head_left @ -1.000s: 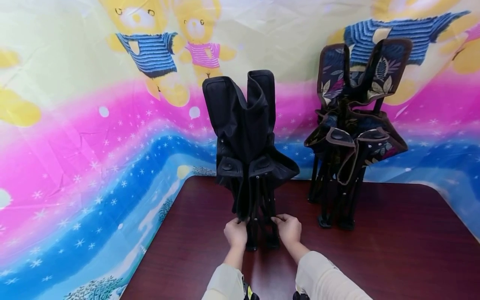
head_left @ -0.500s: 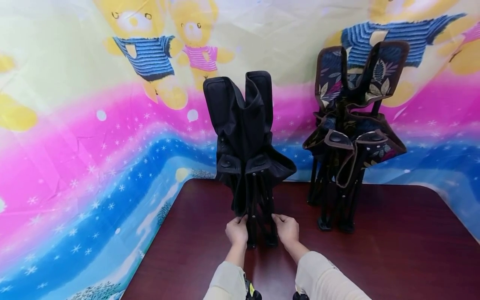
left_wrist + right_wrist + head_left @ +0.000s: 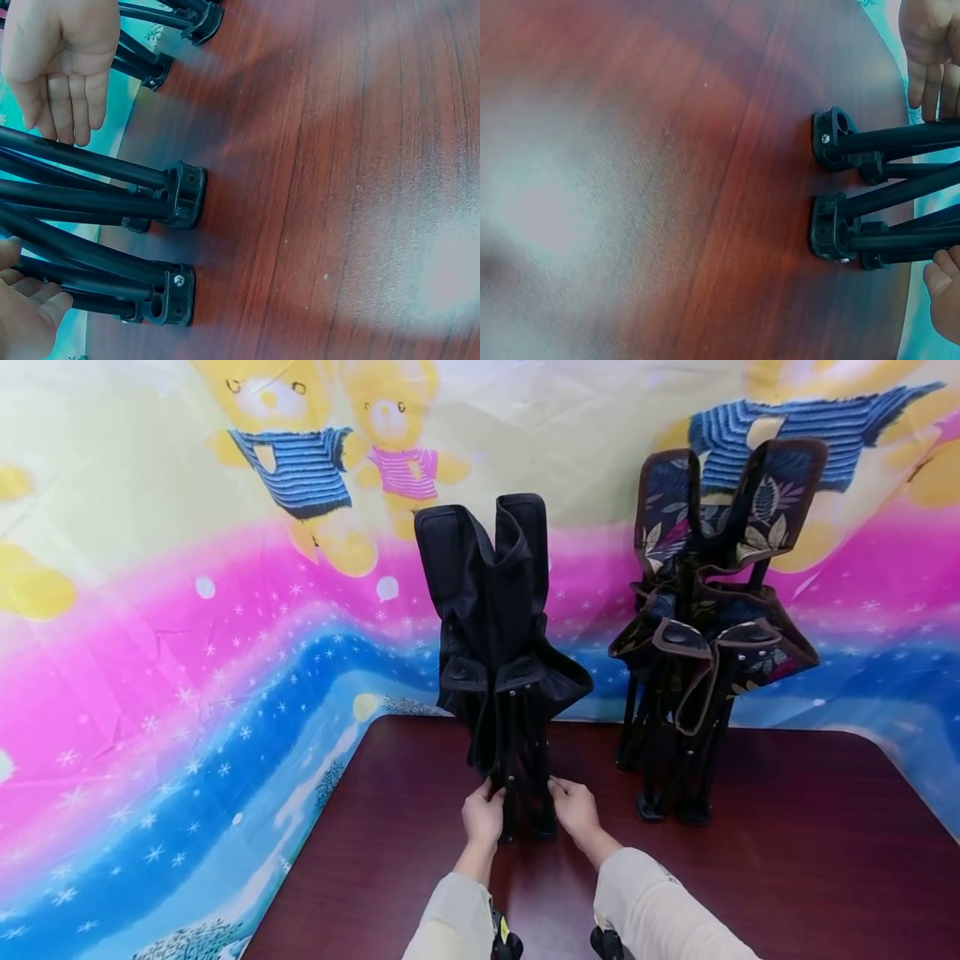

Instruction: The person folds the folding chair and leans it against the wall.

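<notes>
A folded black camping chair (image 3: 491, 602) stands upright on the table in front of me, its fabric bunched between the legs. My left hand (image 3: 482, 816) holds the lower legs on the left side, thumb toward me. On the other side, my right hand (image 3: 576, 810) holds the right legs at about the same height. In the left wrist view the dark tubes (image 3: 82, 196) end in plastic feet on the wood. The right wrist view shows the same feet (image 3: 829, 227) from the other side. Parts of the fingers are hidden behind the legs.
A second folded chair with a leaf pattern and brown edging (image 3: 731, 527) stands to the right. The dark red wooden table (image 3: 795, 877) has rounded far corners. Behind it hangs a colourful cloth (image 3: 187, 568) printed with bears and snowflakes.
The black chair has shifted slightly away from me across the table, with both hands following at its legs. The patterned chair has stayed in place.
</notes>
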Action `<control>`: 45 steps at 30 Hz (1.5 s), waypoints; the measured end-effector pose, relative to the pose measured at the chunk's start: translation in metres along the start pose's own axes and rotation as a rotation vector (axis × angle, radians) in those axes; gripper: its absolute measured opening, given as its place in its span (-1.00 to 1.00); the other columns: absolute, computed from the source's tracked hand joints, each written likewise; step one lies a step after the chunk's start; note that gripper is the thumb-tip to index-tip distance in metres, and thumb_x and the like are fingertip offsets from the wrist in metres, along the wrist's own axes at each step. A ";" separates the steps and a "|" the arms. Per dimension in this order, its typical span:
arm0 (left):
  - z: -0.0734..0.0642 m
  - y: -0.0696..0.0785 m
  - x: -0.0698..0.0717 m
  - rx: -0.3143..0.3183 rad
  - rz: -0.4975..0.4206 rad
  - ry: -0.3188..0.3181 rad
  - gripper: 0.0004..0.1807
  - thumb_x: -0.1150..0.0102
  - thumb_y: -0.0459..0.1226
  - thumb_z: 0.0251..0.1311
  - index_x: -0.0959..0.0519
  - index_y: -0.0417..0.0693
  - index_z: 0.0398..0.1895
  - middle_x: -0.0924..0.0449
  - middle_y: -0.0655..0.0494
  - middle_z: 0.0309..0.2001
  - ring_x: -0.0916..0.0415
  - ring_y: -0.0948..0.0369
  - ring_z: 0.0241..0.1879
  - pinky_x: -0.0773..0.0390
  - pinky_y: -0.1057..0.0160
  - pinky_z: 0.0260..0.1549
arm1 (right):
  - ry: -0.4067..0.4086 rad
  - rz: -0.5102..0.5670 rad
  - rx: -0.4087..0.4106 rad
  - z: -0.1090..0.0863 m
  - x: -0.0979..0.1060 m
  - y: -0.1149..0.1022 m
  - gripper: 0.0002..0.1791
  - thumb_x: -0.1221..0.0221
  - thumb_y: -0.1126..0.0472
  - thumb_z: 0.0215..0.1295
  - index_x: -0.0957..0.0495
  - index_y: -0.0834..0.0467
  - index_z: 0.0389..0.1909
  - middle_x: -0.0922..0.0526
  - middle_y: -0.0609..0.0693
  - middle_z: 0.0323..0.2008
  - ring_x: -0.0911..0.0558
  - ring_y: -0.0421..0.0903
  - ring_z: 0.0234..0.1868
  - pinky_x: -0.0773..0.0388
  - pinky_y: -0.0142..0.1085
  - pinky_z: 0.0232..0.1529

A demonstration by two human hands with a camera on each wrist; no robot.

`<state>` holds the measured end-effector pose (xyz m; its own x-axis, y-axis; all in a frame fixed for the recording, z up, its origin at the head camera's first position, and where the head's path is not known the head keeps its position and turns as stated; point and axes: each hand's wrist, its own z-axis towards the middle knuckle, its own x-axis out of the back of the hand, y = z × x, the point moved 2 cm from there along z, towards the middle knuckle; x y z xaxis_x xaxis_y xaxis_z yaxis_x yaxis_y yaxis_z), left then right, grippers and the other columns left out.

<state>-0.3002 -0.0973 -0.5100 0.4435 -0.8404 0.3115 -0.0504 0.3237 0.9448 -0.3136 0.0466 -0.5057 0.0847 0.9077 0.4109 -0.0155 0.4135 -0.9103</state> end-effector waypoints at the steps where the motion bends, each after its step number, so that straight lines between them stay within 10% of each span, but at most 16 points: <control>1: 0.001 0.000 -0.001 -0.008 0.015 -0.012 -0.64 -0.13 -0.33 0.02 -0.49 -0.24 -0.05 -0.48 -0.15 -0.10 -0.44 0.02 -0.13 -0.43 0.13 -0.17 | -0.007 -0.001 -0.001 0.001 0.000 0.000 -0.67 0.06 0.24 0.25 -0.47 0.33 -0.06 -0.48 0.21 -0.07 -0.37 0.08 0.04 -0.27 -0.08 0.03; 15: 0.013 0.005 -0.007 -0.059 0.131 -0.112 -0.59 -0.10 -0.28 0.06 -0.44 -0.28 0.00 -0.45 -0.17 -0.05 -0.37 0.01 -0.04 -0.38 0.11 -0.11 | -0.122 0.048 -0.013 0.018 0.004 0.005 -0.62 0.17 0.31 0.29 -0.31 0.43 0.06 -0.36 0.29 0.03 -0.31 0.14 0.08 -0.23 -0.06 0.06; 28: 0.027 0.006 -0.013 0.051 0.071 -0.290 -0.48 0.12 -0.16 0.21 -0.20 -0.18 0.22 -0.25 -0.18 0.13 -0.17 -0.03 0.12 -0.21 0.03 0.04 | -0.282 0.137 -0.047 0.032 0.008 0.004 -0.55 0.27 0.30 0.33 -0.09 0.43 0.19 -0.13 0.34 0.17 -0.11 0.18 0.19 -0.09 -0.01 0.13; 36: 0.030 0.012 -0.015 -0.040 0.163 -0.293 -0.51 0.28 -0.22 0.29 -0.10 -0.23 0.25 -0.19 -0.19 0.17 -0.14 -0.01 0.14 -0.17 0.10 0.07 | -0.334 0.131 -0.050 0.039 0.008 0.001 -0.53 0.29 0.30 0.33 -0.02 0.46 0.20 -0.06 0.36 0.19 -0.04 0.20 0.21 -0.02 -0.01 0.15; 45: 0.113 -0.106 -0.076 -0.104 0.265 -0.273 -0.36 0.33 0.17 0.17 -0.13 0.09 0.27 -0.26 -0.02 0.16 -0.21 0.08 0.11 -0.26 0.15 0.01 | -0.364 0.106 -0.063 0.044 0.007 -0.001 -0.52 0.30 0.29 0.34 0.00 0.45 0.21 -0.02 0.34 0.21 -0.02 0.20 0.22 0.00 0.00 0.16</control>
<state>-0.4291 -0.1169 -0.6223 0.1727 -0.8018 0.5722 -0.0339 0.5757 0.8170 -0.3573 0.0559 -0.4991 -0.2734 0.9156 0.2948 0.0567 0.3213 -0.9453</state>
